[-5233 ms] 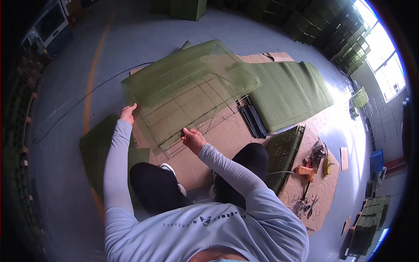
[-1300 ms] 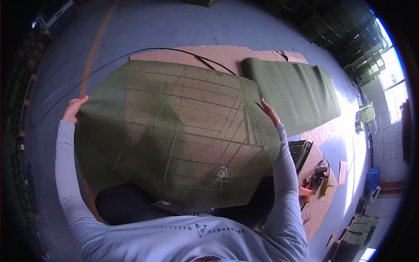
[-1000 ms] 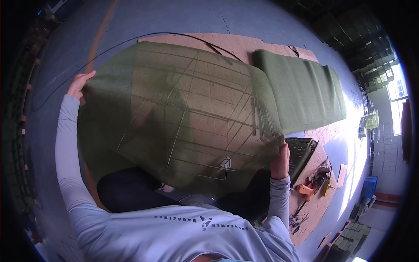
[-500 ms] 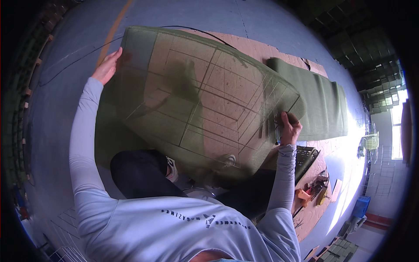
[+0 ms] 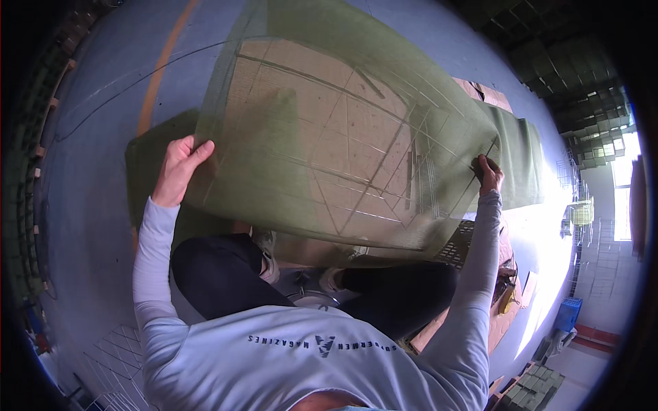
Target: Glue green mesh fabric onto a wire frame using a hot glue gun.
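Nearest, the person's dark trousers (image 5: pixel 218 270) frame the work from below. Just beyond the knees, the left hand (image 5: pixel 179 168) has its thumb laid at the left edge of the green mesh cloth (image 5: pixel 274 175) and its other fingers bent inward; one cannot tell if they pinch it. The right hand (image 5: pixel 488 175) is pressed together, pinching a gathered bit of this cloth at its right side. The cloth is in front of the person, over the wire frame (image 5: pixel 301 71), so the covering appears laid but only this far: its edges look loose, no fastening can be seen, and squaring and fixing them seem to be left. The cloth is thin and half see-through, darker where it doubles, rather smooth in the middle, and drawn into creases near the right hand. Through it show the straight wires and the brown cardboard (image 5: pixel 428 333) below. Farther to the right lies a folded green cloth (image 5: pixel 522 147), and at the far right, dark green stacks (image 5: pixel 555 82) stand in shadow.
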`<state>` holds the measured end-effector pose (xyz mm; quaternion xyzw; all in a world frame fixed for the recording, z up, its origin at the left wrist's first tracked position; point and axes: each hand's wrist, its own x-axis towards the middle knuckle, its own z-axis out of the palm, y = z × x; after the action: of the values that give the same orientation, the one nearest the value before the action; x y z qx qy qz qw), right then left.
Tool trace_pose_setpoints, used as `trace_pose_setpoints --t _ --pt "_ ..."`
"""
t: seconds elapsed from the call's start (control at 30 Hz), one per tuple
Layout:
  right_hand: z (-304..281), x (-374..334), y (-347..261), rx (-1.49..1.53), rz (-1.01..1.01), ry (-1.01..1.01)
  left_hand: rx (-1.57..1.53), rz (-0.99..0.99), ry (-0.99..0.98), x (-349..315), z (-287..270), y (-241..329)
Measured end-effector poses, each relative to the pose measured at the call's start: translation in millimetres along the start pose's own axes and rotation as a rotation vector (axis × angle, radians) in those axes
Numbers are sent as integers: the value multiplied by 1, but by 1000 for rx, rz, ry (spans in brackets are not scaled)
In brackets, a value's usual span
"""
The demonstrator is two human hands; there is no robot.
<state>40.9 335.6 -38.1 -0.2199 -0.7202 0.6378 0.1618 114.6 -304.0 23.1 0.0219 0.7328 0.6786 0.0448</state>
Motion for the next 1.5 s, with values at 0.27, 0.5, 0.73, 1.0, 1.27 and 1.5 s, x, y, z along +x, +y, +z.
trace_pose_setpoints --t 0.27,0.5,0.73,1.0,1.27,1.5 --pt "-56 70 28 -70 120 -178 234 -176 -287 -88 95 69" --pt "13 135 13 -308 -78 -191 -154 -114 90 -59 107 76" --pt "46 194 26 -425 -147 -243 -193 -244 25 33 44 55" --pt "112 176 20 -376 115 -370 -171 -389 86 105 -21 1" --pt "66 77 6 -191 331 -609 -65 -517 279 111 -102 -102" --pt "62 -21 27 185 376 -616 6 -440 252 81 -112 -121"
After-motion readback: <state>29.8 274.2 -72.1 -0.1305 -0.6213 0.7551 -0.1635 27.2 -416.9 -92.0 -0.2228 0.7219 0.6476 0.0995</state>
